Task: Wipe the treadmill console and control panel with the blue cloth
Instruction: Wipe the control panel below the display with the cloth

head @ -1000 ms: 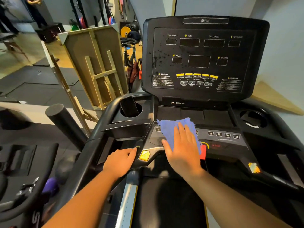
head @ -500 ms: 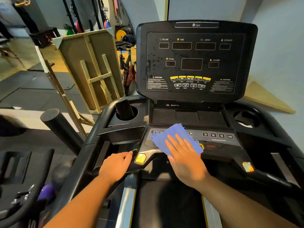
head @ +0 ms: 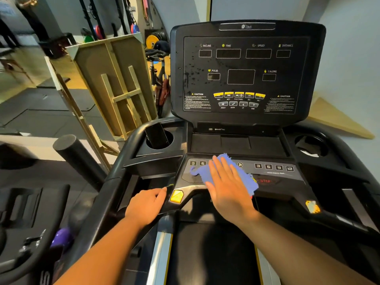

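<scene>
Two bare hands are in my view over the treadmill. My right hand (head: 228,190) lies flat, fingers stretched out and together, palm pressing the blue cloth (head: 240,177) onto the control panel (head: 275,175); the grip is released, nothing clenched, the cloth only pinned under the palm. The cloth is crumpled and spreads out from under the hand on both sides: a thin corner reaches left toward the 3 and 6 keys (head: 197,163), and the right edge covers the near-left part of the red stop button (head: 265,181). To the right of the cloth I see the fan key and the 3, 6, 9, 12 keys uncovered.

My left hand (head: 147,204) rests on the left handlebar (head: 98,206), fingers curled over it just left of a yellow diamond-shaped pad (head: 176,196); the grip is closed on the bar.

Beyond the panel, the upright console (head: 247,73) is dark, its windows unlit, with dark speckles and streaks down its left side. A black cylinder (head: 157,136) leans in the left cup holder; the right cup holder (head: 311,146) holds something pale that I cannot make out. Far left, a wooden frame (head: 115,85) stands tilted on the floor beside the machine.
</scene>
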